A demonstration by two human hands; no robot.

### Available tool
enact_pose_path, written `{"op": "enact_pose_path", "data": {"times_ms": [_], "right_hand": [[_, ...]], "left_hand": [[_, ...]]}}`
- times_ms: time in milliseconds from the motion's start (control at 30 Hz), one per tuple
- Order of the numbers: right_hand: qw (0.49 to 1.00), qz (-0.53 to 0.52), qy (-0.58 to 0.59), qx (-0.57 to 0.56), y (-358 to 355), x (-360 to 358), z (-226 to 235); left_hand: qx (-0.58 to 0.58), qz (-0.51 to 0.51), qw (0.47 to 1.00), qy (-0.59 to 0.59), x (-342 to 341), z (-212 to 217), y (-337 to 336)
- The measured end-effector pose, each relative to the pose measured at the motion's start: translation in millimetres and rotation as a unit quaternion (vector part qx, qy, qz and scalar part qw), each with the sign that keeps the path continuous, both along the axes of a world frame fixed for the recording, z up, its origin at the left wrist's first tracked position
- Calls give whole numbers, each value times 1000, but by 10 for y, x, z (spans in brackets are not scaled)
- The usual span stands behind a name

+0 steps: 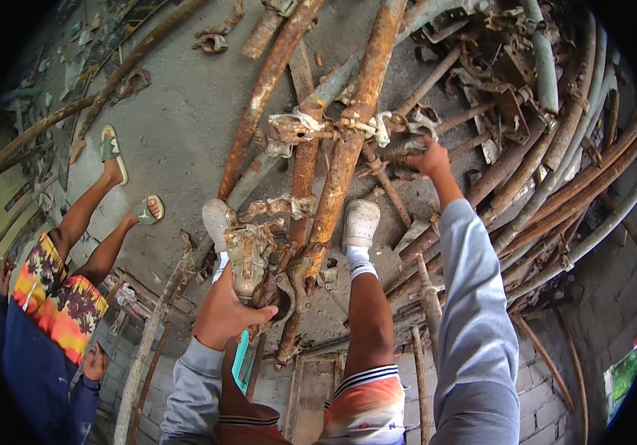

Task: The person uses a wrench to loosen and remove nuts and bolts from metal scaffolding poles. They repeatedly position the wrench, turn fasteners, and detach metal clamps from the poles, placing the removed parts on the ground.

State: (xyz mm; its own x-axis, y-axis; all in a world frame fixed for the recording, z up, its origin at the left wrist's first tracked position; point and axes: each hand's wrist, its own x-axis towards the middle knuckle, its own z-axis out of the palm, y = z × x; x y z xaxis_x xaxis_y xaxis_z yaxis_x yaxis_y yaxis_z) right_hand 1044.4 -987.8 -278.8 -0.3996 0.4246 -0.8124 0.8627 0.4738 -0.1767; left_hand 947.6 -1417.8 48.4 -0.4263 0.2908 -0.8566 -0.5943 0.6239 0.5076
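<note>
My left hand (231,311) is closed on a bunch of rusty, mud-caked scaffold clamps (250,256), low between my feet. The thumb shows over one side of a dark brown clamp; the other fingers are mostly hidden. Farther out to the right, my right hand (432,165) has its thumb and forefinger at a greyish scaffold clamp (420,123) by the pipe pile. Its remaining fingers are largely out of sight. Between the hands, a rusty pipe (355,148) runs lengthwise, with more pale, crusted clamps (294,127) around its crossing with other pipes.
A large heap of rusty pipes and metal scrap (507,111) fills the right side. A co-worker in a patterned pair of shorts (59,297) and green sandals is at the left. Loose clamps (213,41) lie on the far floor. A block wall (541,378) borders the near side.
</note>
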Motion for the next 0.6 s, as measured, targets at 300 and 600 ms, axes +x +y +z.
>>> {"op": "enact_pose_path", "data": {"times_ms": [300,600], "right_hand": [[995,98,-11,-15,-132,-197,159],[997,57,-44,-17,156,-491,444]], "left_hand": [[-8,100,995,-10,-53,403,180],[-52,155,986,-43,-57,368,303]]}}
